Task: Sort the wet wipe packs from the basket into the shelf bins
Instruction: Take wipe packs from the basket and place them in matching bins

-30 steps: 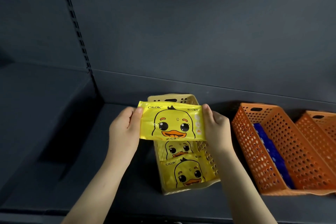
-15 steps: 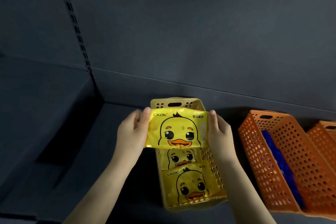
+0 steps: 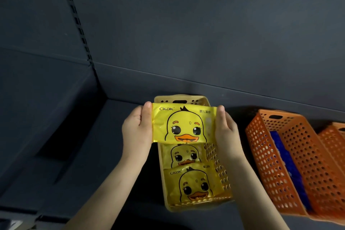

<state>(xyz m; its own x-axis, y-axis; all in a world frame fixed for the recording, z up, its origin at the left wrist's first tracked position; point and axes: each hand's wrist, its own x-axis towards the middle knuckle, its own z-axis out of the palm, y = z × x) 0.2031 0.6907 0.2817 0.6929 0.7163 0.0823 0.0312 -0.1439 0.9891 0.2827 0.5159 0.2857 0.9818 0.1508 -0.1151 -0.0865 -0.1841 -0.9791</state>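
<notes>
A yellow wet wipe pack [image 3: 183, 122] with a duck face is held flat between both hands above the far end of a yellow perforated bin [image 3: 217, 162] on the dark shelf. My left hand [image 3: 137, 129] grips its left edge, and my right hand [image 3: 225, 129] grips its right edge. Two more yellow duck packs lie in the bin: one [image 3: 184, 156] partly under the held pack, one [image 3: 194, 185] at the near end.
An orange perforated bin [image 3: 265, 157] stands to the right with blue packs [image 3: 285, 157] inside. A second orange bin [image 3: 334, 142] sits at the far right edge. The dark shelf floor [image 3: 93, 155] spreads to the left, with a slotted upright [image 3: 78, 18] in the back wall.
Both hands carried the pack forward and down over the far end of the yellow bin. The camera view shifted, so the bins sit further right and lower.
</notes>
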